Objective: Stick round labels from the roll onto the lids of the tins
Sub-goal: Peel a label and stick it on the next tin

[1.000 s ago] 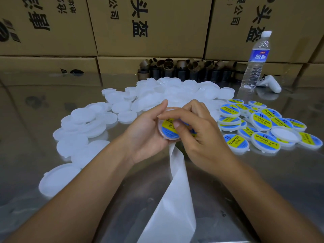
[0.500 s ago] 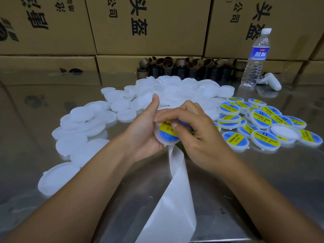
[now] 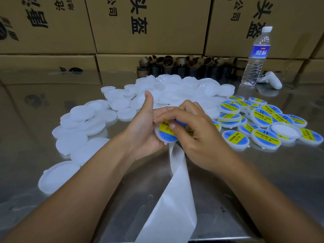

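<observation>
Left grip (image 3: 145,132): holds one white lid (image 3: 162,137) from beneath in curled fingers, thumb straight up.
Right grip (image 3: 198,137): narrow; thumb and forefinger pinch the sticker (image 3: 165,131) against the lid's face.
Sticker writing: "SOLDERING PASTE" in black on a yellow band across blue, with Chinese characters 助焊 under it; the rest is hidden by the thumb.
Backing strip (image 3: 177,181): one, white and glossy, running from just below both grips toward the person and over the counter's near edge.
Finished lids (image 3: 263,120): right of the right grip, roughly twenty with the same sticker; overlap prevents an exact count. One plain lid (image 3: 285,131) lies on top.
Plain lids (image 3: 175,88): beyond and left of the left grip, dozens, heaped and overlapping.
Bottle (image 3: 256,57): one, far right of the grips, upright, with a blue label bearing white Chinese characters.
Boxes (image 3: 150,23): stacked behind everything, printed 头盔 and 公司.
Cardboard rings (image 3: 184,65): a row at the foot of the boxes; the number is unclear.
Open room: bare counter (image 3: 263,172) shows on both sides of the strip, nearer than the grips.
</observation>
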Demonstrator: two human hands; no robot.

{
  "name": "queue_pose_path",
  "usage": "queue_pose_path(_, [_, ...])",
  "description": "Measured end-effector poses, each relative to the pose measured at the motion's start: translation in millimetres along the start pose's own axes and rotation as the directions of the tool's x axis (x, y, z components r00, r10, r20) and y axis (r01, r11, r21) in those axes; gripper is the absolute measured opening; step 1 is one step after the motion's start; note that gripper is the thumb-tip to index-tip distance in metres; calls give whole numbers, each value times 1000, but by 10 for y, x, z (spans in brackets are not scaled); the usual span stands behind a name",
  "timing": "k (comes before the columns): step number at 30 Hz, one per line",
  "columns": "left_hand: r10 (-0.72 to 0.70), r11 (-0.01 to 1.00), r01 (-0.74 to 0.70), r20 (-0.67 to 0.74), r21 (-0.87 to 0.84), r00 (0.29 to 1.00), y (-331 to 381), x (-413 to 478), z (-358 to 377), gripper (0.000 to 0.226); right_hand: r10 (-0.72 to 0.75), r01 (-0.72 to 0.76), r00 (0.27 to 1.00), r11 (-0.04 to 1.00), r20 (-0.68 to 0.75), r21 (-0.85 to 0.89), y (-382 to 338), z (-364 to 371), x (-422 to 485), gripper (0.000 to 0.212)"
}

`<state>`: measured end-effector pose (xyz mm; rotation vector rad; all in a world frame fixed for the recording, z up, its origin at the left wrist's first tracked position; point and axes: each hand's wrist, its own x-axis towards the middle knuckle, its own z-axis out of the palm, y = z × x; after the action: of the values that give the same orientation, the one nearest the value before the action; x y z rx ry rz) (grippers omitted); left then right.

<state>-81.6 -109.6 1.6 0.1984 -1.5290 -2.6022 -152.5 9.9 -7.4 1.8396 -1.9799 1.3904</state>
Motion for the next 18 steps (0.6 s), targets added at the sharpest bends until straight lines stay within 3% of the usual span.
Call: queue_pose_path(18, [0, 999, 0, 4, -50, 1000, -11, 8, -4, 97, -8, 7, 1000, 998, -9, -62, 25, -3, -1, 34])
